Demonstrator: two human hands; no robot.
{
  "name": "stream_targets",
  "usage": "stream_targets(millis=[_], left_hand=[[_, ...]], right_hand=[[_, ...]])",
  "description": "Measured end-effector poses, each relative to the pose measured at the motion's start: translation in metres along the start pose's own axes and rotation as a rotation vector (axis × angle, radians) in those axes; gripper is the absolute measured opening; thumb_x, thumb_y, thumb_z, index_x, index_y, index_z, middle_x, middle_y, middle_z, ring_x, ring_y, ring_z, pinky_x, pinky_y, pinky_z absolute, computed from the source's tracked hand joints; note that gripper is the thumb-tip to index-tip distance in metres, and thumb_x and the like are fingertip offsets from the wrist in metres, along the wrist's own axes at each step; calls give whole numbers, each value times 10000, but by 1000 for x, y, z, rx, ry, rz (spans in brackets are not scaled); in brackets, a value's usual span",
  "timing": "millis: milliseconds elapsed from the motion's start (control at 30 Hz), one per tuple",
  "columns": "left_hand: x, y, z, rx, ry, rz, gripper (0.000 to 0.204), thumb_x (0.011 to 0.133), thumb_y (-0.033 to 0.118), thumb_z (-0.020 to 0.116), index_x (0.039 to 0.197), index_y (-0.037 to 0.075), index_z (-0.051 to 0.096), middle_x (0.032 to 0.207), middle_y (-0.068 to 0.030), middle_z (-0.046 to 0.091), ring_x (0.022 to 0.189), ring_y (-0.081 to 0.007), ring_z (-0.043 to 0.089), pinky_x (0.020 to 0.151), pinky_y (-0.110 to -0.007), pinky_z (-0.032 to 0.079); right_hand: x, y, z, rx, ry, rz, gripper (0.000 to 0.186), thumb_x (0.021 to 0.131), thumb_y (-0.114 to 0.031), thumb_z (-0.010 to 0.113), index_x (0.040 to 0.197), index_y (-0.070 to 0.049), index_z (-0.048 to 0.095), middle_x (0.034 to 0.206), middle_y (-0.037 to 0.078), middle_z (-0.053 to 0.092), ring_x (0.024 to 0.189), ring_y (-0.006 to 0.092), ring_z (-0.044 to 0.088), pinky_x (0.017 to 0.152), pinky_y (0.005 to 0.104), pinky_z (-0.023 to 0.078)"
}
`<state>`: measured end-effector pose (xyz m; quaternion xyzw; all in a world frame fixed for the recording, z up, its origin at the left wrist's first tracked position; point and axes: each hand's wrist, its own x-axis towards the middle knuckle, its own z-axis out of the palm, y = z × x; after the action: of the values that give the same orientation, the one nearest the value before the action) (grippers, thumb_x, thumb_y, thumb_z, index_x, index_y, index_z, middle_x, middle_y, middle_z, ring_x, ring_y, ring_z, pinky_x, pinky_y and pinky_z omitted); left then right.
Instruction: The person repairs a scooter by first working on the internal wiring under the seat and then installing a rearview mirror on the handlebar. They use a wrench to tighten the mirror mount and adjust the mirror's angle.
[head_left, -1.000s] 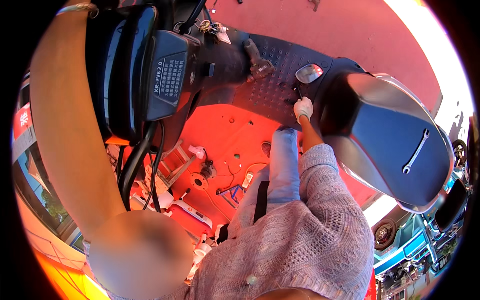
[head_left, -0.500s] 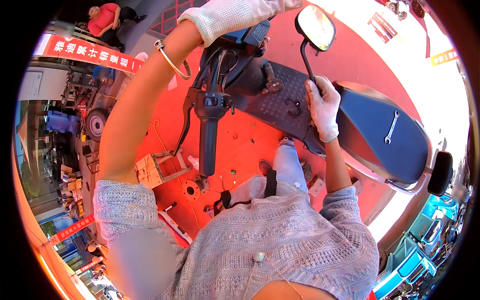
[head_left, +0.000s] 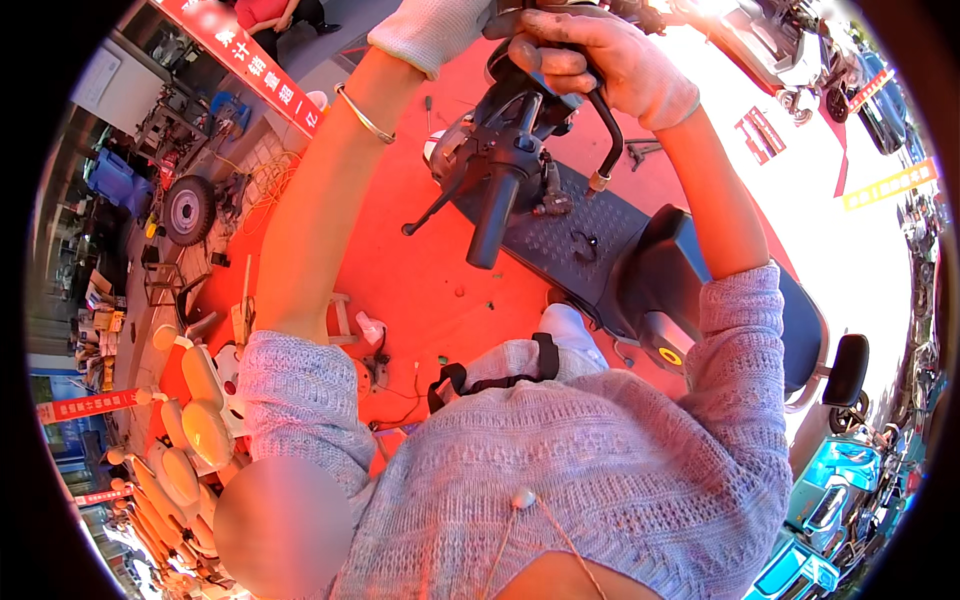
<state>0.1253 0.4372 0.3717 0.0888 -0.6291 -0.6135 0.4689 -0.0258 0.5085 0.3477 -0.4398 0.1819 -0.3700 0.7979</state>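
Note:
My right hand [head_left: 625, 65], in a soiled pale glove, is closed on a black rearview mirror near the upper edge. The mirror's bent stem [head_left: 610, 140] hangs below my fingers, with a bare metal end over the scooter's footboard [head_left: 560, 230]. My gloved left hand [head_left: 430, 35] is at the mirror's other side, its fingertips against the dark part beside my right fingers; the upper edge cuts off some of it. The mirror's glass cannot be seen. Below my hands is the scooter's left handlebar grip [head_left: 493, 222], with its brake lever [head_left: 430, 212].
A dark spray-gun-like tool [head_left: 552, 195] and a black loop [head_left: 585, 245] lie on the footboard. The seat [head_left: 800, 320] is partly behind my right arm. A wheel [head_left: 188, 210] stands at left, tan scooters [head_left: 190, 440] at lower left, and blue vehicles [head_left: 835, 480] at lower right.
My right hand has lifted the mirror up and over to my left hand. Its stem now points down. My view has shifted, and the wrench on the seat is no longer visible.

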Motion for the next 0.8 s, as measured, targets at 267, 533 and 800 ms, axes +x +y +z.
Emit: stream_targets(millis=[267, 533, 800], left_hand=[[-73, -7, -64, 456, 215, -170, 353, 960, 197, 485, 1210, -52, 502, 1087, -136, 618, 954, -185, 629, 842, -306, 527], [-110, -42, -54, 340, 85, -312, 286, 958, 175, 500, 1129, -42, 572, 980, -93, 635, 858, -141, 636, 783, -268, 520], [-108, -47, -50, 505, 134, -342, 382, 849, 325, 655, 1022, -15, 630, 854, -61, 643, 786, -122, 625, 712, -262, 505]], right_hand=[[78, -4, -25, -201, 376, -88, 166, 956, -171, 460, 881, -50, 544, 621, -21, 427, 474, 48, 310, 426, 205, 238], [138, 20, -63, -176, 323, -147, 181, 946, -166, 471, 878, -13, 541, 637, 28, 491, 465, 91, 343, 430, 225, 268], [148, 24, -50, -271, 480, -278, 128, 901, -121, 519, 821, -22, 539, 626, 55, 512, 439, 106, 390, 381, 242, 292]])
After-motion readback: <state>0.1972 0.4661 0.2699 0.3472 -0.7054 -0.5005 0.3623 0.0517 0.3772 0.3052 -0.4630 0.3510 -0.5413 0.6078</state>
